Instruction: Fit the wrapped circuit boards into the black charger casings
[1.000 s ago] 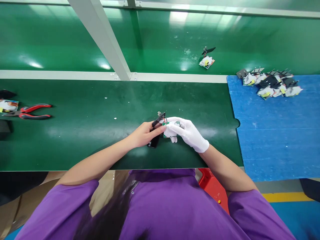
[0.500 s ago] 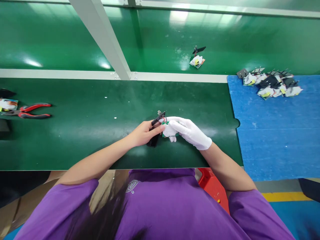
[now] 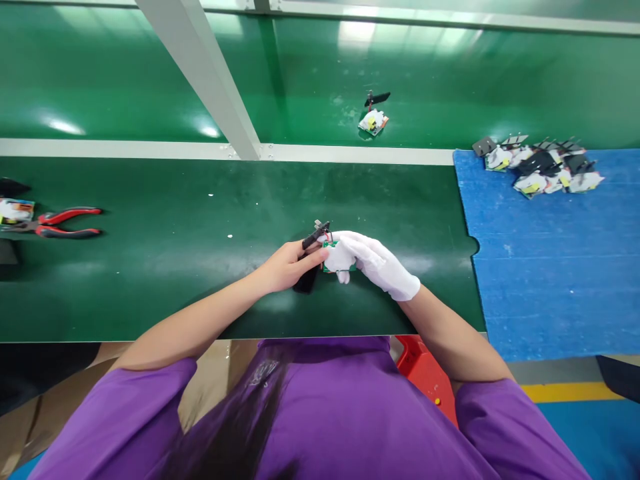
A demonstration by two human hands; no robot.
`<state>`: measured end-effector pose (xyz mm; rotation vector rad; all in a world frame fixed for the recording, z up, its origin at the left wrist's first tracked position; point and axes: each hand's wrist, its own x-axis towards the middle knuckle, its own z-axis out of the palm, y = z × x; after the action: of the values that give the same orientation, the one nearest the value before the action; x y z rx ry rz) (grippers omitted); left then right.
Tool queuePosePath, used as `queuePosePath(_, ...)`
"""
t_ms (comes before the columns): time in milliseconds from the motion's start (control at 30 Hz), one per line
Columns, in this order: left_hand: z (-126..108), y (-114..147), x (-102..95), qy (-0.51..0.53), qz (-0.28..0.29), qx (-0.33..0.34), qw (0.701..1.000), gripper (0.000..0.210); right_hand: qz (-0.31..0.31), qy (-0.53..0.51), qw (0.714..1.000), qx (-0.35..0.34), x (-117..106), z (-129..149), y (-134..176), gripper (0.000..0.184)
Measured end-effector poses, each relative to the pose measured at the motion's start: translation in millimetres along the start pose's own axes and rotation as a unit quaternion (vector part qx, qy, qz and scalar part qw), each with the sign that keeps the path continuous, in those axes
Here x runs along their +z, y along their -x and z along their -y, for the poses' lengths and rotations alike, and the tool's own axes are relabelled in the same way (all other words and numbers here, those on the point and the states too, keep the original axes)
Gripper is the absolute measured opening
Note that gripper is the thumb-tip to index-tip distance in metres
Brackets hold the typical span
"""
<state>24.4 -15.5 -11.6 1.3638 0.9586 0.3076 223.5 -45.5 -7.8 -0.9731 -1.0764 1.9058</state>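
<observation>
Near the front of the green bench, a small green circuit board with a white covering is held between my two hands. My bare left hand pinches its left edge, thumb on top. My right hand, in a white glove, is closed round the right side, some fingertips showing below the board. A black plate-like part, joined to the board by a red wire, sticks up at my left fingers. Beneath the left hand shows a dark black piece, partly hidden; whether it is attached I cannot tell.
Red-and-black pliers lie at the left beside another board assembly. On the far green surface, beyond a white rail, is one more assembly. Several assemblies are heaped on the blue mat at right. A grey post slants over the bench.
The assembly on the far green surface has shifted left. My gloved right thumb has moved slightly over the board's right side. The left hand looks unchanged.
</observation>
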Motion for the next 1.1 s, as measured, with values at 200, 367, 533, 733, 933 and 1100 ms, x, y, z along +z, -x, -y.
queuePosePath(200, -1, -5, -1.6, 0.164, -0.044, -0.005, 0.986, 0.065, 0.038, -0.092, 0.994, 0.036, -6, 7, -1, 0.079)
queuePosePath(367, -7, -4, -2.6, 0.162, -0.044, -0.003, 0.986, 0.056, 0.028, -0.083, 0.996, 0.017, -7, 13, 1, 0.071)
queuePosePath(533, -7, -2, -3.6, 0.064, -0.013, 0.009, 0.998, 0.049, -0.03, 0.03, 0.999, 0.0, -6, 7, 1, 0.076)
queuePosePath(733, -5, -3, -2.1, 0.162, 0.005, -0.025, 0.986, 0.049, 0.005, 0.026, 0.999, -0.022, -5, 8, 3, 0.077)
queuePosePath(933, -5, -1, 3.0, 0.272, 0.044, -0.052, 0.96, 0.054, -0.011, -0.028, 0.998, -0.052, -6, -2, -4, 0.065)
queuePosePath(1100, -5, -2, 6.5, 0.238, 0.006, -0.042, 0.97, 0.054, -0.053, -0.052, 0.996, -0.044, -1, -7, -9, 0.056)
